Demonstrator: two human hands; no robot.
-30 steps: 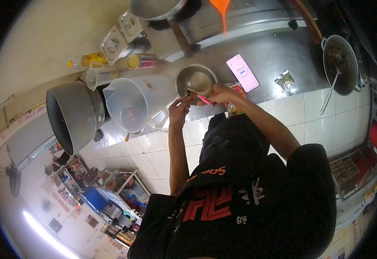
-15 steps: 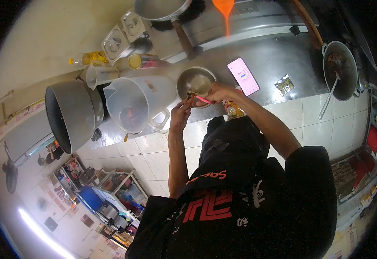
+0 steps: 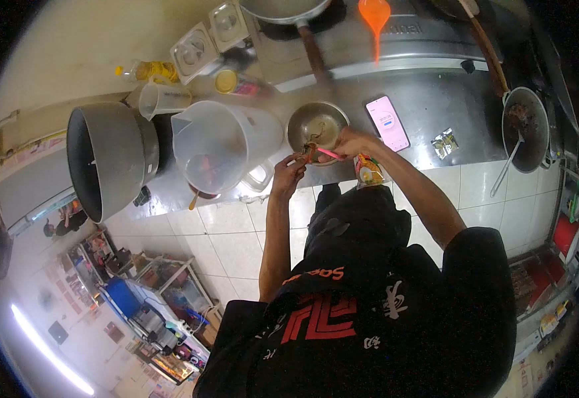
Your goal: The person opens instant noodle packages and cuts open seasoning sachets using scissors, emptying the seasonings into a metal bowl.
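A round metal bowl [image 3: 297, 126] sits near the counter's front edge, with a thin brownish strand hanging or lying inside it. At the bowl's near rim, my left hand [image 3: 288, 174] pinches a small reddish-brown and dark piece [image 3: 310, 152] that I cannot identify. My right hand [image 3: 356, 142] closes round a slim pink tool [image 3: 330, 154], which points left toward that piece; its working end is not clear. Just below my right wrist is a colourful food packet [image 3: 369, 171], partly covered by the forearm.
A phone [image 3: 387, 124] and a small foil sachet [image 3: 444, 143] lie to the right. Left stand a large clear jug [image 3: 213, 142], a smaller jug [image 3: 160, 99], a can [image 3: 236, 83] and a big pot [image 3: 107, 162]. A wok [image 3: 527, 149] with a ladle is far right; a pan [image 3: 286, 8] sits behind.
The view has shifted, so the counter things appear further right and lower. A brownish strand now shows in the bowl. Both hands keep their grip over the bowl's near rim.
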